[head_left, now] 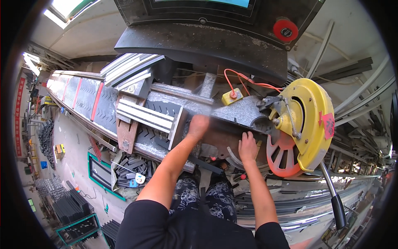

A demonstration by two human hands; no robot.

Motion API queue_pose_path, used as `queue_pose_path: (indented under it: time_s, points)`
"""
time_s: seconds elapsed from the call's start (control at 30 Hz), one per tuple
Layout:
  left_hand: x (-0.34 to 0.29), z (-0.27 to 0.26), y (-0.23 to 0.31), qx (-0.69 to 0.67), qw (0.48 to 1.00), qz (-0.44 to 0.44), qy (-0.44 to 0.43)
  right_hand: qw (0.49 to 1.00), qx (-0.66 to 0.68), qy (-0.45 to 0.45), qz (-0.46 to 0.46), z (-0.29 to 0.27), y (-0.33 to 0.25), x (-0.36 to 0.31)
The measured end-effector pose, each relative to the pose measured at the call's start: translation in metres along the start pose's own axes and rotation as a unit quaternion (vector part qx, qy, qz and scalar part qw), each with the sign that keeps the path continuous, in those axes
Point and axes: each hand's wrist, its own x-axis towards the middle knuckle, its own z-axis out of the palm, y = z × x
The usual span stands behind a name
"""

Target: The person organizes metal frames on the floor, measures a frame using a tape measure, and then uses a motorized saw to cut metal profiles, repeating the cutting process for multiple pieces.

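My left hand [199, 126] is over the machine bed, beside the left end of a long dark flat piece [226, 126]. It is smeared by motion, so its fingers and anything in them cannot be made out. Farther right, my right hand [248, 147] lies on that dark piece, fingers stretched toward its far edge. Just right of this hand stands a cutting saw with a yellow blade guard [309, 120] and an orange-red slotted lower cover [283, 155]. Its black-gripped lever handle [338, 211] points down toward me.
A control panel with a red button [285, 30] overhangs the far side. White and grey profiles [145, 116] lie across the bed at left. A yellow box [232, 96] with an orange cable sits behind. Offcuts [132, 170] are piled below left; long metal bars [290, 203] lie at right.
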Motion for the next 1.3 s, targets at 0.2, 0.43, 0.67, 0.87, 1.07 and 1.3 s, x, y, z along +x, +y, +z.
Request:
queue_pose_path:
  time_s: [0.2,0.43,0.67,0.87,1.07,1.3]
  points:
    - [-0.001,0.003,-0.02,0.044,0.998,-0.03,-0.027,0.995,0.084,0.035,-0.04,-0.007,0.006,-0.079]
    - [0.018,-0.006,-0.008,0.024,0.996,-0.054,-0.065,0.994,0.103,-0.008,0.027,-0.036,0.024,-0.155]
    - [0.017,-0.005,-0.003,-0.099,0.994,-0.024,-0.04,0.992,0.122,0.043,0.003,-0.15,-0.003,-0.166]
    - [0.015,0.002,-0.008,-0.053,0.997,0.02,-0.059,0.925,-0.04,0.345,-0.152,-0.343,-0.033,-0.19]
    - [0.018,0.001,-0.011,-0.002,0.991,0.048,-0.124,0.894,-0.186,0.407,-0.032,-0.46,-0.029,-0.155]
    - [0.022,-0.009,-0.013,-0.028,0.99,0.056,-0.13,0.997,-0.024,0.004,0.077,-0.448,-0.01,-0.149]
